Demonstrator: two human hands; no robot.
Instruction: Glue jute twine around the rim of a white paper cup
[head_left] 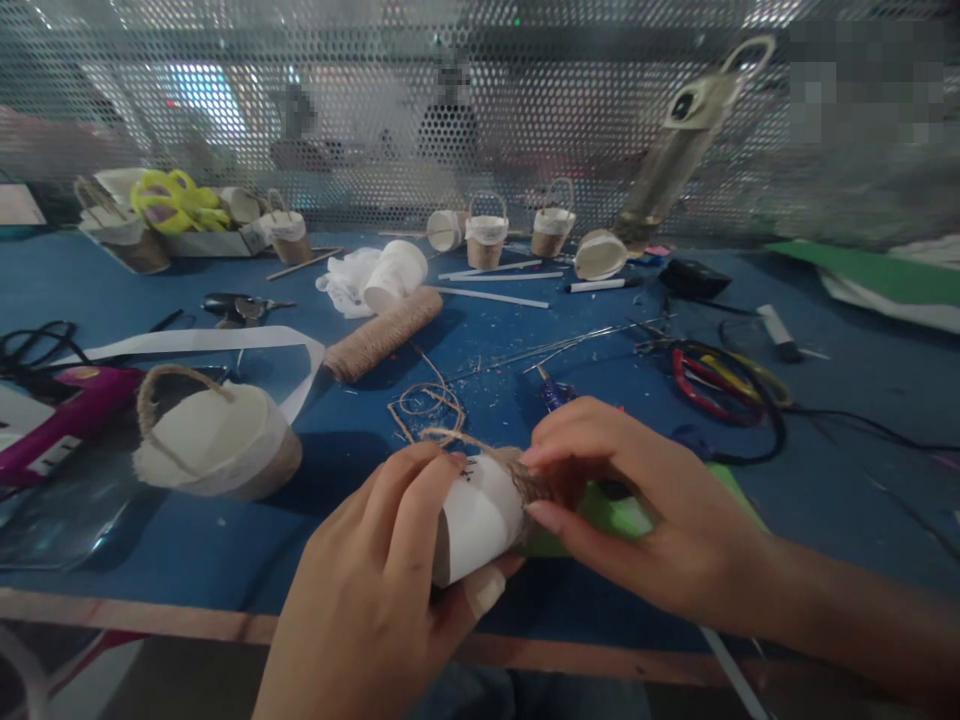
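Observation:
A white paper cup lies on its side near the table's front edge, with dark marks on its upper side. My left hand is closed around its left part, thumb below and fingers on top. At the cup's right end, brown twine is wound round it. My right hand pinches at this wound twine with thumb and forefinger. A loose strand runs back over the cup to a tangle of twine, which leads to the twine roll. Part of the cup's right end is hidden by my right fingers.
A finished small basket with a twine handle stands at left, near a magenta glue gun. Several similar baskets line the back by a perforated metal screen. Pliers with red and yellow handles, cables and a green sheet lie right.

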